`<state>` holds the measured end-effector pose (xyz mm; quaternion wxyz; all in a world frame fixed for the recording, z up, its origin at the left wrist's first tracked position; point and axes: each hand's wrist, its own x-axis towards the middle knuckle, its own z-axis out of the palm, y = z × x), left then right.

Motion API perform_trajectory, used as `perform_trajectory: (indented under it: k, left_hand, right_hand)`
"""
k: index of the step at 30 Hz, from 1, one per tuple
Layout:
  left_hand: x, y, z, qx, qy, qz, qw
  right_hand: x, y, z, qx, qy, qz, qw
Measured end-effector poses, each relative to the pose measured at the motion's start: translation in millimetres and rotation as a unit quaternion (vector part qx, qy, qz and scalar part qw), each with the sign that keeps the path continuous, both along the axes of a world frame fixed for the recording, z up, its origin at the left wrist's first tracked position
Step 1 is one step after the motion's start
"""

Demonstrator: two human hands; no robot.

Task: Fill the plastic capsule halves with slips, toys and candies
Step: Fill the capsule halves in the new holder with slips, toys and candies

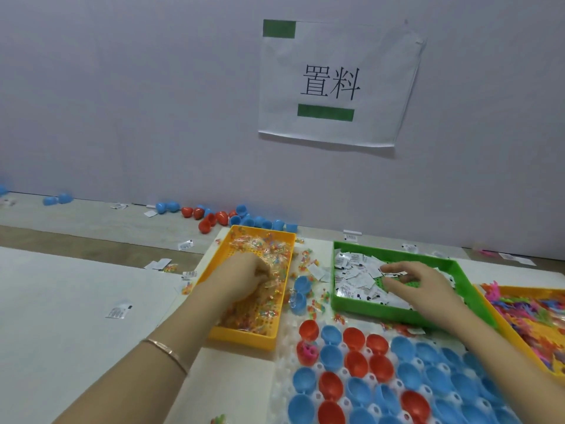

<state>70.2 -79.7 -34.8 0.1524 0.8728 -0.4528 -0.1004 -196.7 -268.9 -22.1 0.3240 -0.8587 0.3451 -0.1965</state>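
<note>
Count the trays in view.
3. Yellow candy tray under the left hand; green slip tray under the right hand; second yellow toy tray at the right edge, cut off. Others may be off-frame.

Glossy plastic capsule halves (354, 338); perforated plastic trays (244, 339); paper slips (354, 275)

Small packing bench: parts bins (244, 339), taped wall sign (336, 84), racked capsule halves (406, 368).
</note>
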Motion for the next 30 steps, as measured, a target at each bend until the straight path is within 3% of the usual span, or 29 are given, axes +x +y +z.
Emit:
perform_trajectory:
  k: [3, 6, 12, 16, 19, 23, 30]
  left_hand:
    - [3.4, 6.2, -5.9, -0.058, -0.026, 0.021, 0.998]
    - [6.1, 12.7, -4.5, -0.158, 0.021, 0.069, 0.985]
    - [-24.0, 17.6, 22.2, -0.329, 0.135, 0.147, 0.923]
    - [-68.2, 11.6, 43.1, -0.341, 0.307, 0.075, 0.885]
    - [-89.6, 13.3, 53.2, -0.337, 0.335, 0.041, 0.879]
    - [-98.8, 22.2, 65.7, -0.342, 0.331, 0.006, 0.88]
    - [-109.6, 30.6, 79.7, -0.395, 0.439, -0.03, 0.806]
  right_hand:
    - [-2.0, -0.2, 1.2, 0.004, -0.016, 0.015, 1.0]
    - [-2.8, 0.9, 3.4, 0.014, -0.018, 0.024, 0.999]
    - [-1.2, 18.6, 15.2, 0.035, -0.061, 0.031, 0.997]
    - [20.6, 56.3, 41.3, 0.138, -0.17, 0.089, 0.972]
    - [33.6, 80.7, 59.6, 0.249, -0.213, 0.128, 0.936]
    - [38.2, 90.6, 69.7, 0.232, -0.222, 0.148, 0.935]
    - [38.5, 97.9, 70.8, 0.245, -0.276, 0.143, 0.918]
